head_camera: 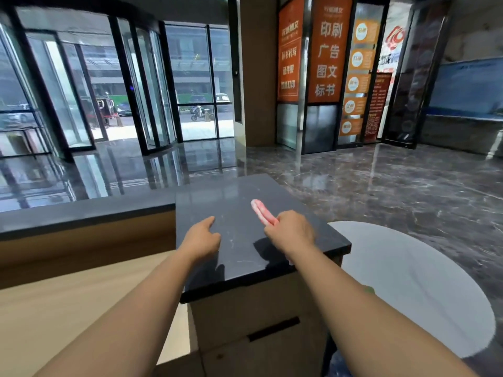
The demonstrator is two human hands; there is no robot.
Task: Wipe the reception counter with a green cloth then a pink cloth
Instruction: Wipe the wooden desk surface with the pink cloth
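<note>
Over the near end of the black reception counter [245,191], the left hand [201,238] is hanging loosely curled, holding nothing, while the right hand [291,232] is gripping a pink cloth [261,212] in closed fingers. Beyond the knuckles, the folded cloth is sticking out across the countertop

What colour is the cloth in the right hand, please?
Pink; the cloth shows best in the head view, in the right hand.

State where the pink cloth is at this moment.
In the head view, the pink cloth is over the dark counter top, right of centre, gripped by the right hand.
</note>
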